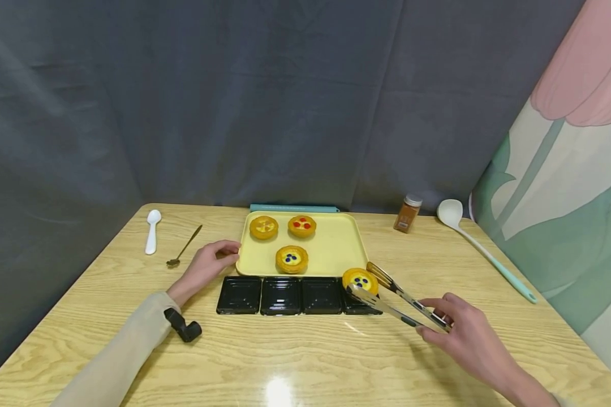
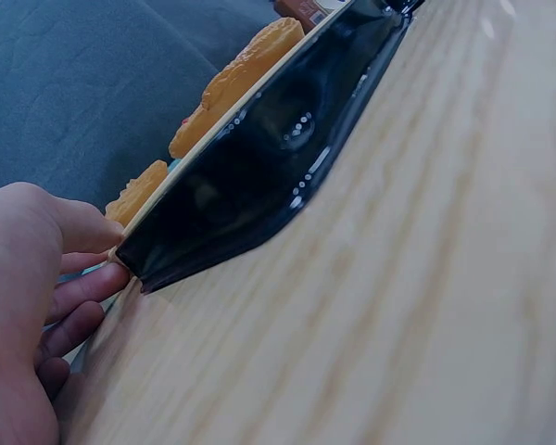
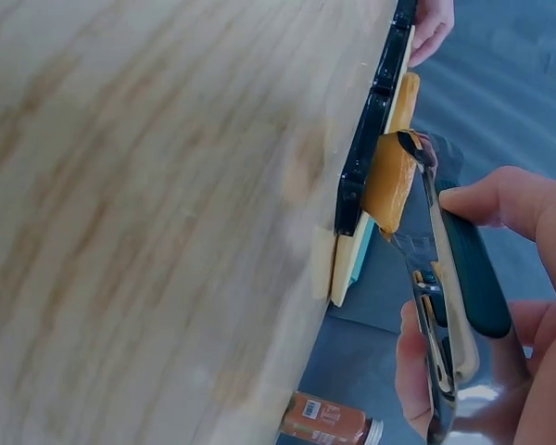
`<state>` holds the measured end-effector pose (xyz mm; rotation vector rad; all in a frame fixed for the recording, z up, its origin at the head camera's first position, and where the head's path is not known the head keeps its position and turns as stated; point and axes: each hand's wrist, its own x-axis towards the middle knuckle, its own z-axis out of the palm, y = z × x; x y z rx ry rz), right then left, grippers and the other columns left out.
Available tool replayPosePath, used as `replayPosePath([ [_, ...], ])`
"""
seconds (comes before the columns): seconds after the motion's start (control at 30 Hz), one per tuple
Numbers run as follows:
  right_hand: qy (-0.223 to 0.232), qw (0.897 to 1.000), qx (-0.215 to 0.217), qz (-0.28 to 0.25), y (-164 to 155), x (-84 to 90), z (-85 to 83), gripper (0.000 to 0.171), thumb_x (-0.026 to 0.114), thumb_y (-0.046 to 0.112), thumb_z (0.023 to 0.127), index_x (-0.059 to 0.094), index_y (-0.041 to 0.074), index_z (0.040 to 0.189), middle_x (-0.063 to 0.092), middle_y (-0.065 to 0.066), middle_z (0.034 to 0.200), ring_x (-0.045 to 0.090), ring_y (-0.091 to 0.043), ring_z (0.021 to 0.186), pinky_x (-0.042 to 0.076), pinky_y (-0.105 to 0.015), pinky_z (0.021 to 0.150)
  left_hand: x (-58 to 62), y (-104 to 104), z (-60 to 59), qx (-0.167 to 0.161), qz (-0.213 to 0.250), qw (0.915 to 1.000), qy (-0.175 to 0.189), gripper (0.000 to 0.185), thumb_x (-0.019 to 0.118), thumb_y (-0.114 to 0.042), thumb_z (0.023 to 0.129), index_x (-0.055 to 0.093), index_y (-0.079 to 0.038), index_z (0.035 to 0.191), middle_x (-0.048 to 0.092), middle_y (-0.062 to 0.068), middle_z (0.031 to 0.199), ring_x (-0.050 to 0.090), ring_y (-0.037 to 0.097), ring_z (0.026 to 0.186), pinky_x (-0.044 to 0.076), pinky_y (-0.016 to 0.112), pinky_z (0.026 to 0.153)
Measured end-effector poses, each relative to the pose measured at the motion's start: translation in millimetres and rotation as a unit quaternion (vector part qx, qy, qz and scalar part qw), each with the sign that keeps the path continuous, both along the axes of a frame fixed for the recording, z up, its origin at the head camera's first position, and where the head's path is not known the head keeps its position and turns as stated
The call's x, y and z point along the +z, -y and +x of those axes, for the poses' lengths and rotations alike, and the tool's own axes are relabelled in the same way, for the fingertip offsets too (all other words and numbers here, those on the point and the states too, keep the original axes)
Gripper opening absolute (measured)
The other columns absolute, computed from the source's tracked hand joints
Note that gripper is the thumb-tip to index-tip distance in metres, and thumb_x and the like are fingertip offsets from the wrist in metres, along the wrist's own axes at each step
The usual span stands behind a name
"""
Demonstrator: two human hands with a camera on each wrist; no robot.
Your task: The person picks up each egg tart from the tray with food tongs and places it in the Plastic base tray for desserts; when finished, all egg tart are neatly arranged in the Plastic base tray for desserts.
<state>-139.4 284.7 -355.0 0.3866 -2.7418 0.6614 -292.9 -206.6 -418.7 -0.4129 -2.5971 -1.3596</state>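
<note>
My right hand [image 1: 450, 319] grips metal tongs [image 1: 394, 297] that clamp a yellow tart with blue dots [image 1: 360, 280] above the rightmost of several black trays [image 1: 280, 295]. In the right wrist view the tongs [image 3: 445, 306] pinch the tart [image 3: 391, 181] edge-on, over the black trays [image 3: 363, 158]. My left hand [image 1: 211, 263] rests against the left edge of the yellow tray [image 1: 336, 249], fingers touching its rim [image 2: 130, 248]. Three tarts lie on that tray: one yellow-topped [image 1: 263, 226], one with red dots [image 1: 302, 225], one with blue dots [image 1: 292, 258].
A white spoon [image 1: 153, 230] and a small bronze spoon [image 1: 183, 247] lie at the left. A spice jar [image 1: 407, 213] and a long white ladle with teal handle [image 1: 481, 249] are at the right. Grey cloth hangs behind the wooden table [image 1: 295, 362].
</note>
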Motion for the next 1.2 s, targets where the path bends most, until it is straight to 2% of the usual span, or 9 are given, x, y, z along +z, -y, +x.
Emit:
replayPosePath([
  [0.47, 0.008, 1.000, -0.012, 0.005, -3, -3.5, 2.7, 0.041, 0.087, 0.019, 0.075, 0.075, 0.008, 0.113, 0.056, 0.004, 0.082, 0.046, -0.010, 0.070, 0.038, -0.026, 0.057, 0.5, -1, 0.9, 0.000, -0.001, 1.0000, 0.003, 0.033, 0.070, -0.015, 0.097, 0.068, -0.003, 0.127, 0.070, 0.009, 0.110, 0.064, 0.026, 0.100, 0.048, 0.043, 0.089],
  [0.83, -0.044, 0.999, -0.007, 0.008, 0, 11.4, -2.7, 0.042, 0.088, 0.018, 0.073, 0.076, 0.010, 0.112, 0.058, 0.007, 0.084, 0.051, -0.010, 0.073, 0.042, -0.028, 0.059, 0.6, 1, 1.7, 0.002, 0.000, 1.0000, 0.004, 0.033, 0.069, -0.015, 0.097, 0.067, -0.002, 0.127, 0.070, 0.009, 0.109, 0.064, 0.026, 0.100, 0.048, 0.044, 0.089],
  [1.07, -0.029, 1.000, -0.012, 0.004, 12, 19.6, -8.8, 0.043, 0.088, 0.023, 0.076, 0.075, 0.011, 0.115, 0.059, 0.005, 0.086, 0.052, -0.014, 0.077, 0.042, -0.030, 0.062, -1.1, 0, 0.5, -0.002, -0.001, 1.0000, 0.004, 0.034, 0.069, -0.016, 0.097, 0.067, -0.003, 0.128, 0.070, 0.009, 0.110, 0.064, 0.025, 0.100, 0.048, 0.043, 0.089],
  [1.2, -0.020, 1.000, -0.001, 0.000, 23, 24.1, -16.2, 0.043, 0.087, 0.023, 0.077, 0.075, 0.010, 0.116, 0.058, 0.006, 0.085, 0.050, -0.016, 0.076, 0.042, -0.031, 0.062, -0.2, 0, 1.2, 0.003, 0.001, 1.0000, 0.003, 0.033, 0.069, -0.015, 0.097, 0.067, -0.003, 0.128, 0.070, 0.009, 0.110, 0.064, 0.026, 0.100, 0.048, 0.043, 0.090],
])
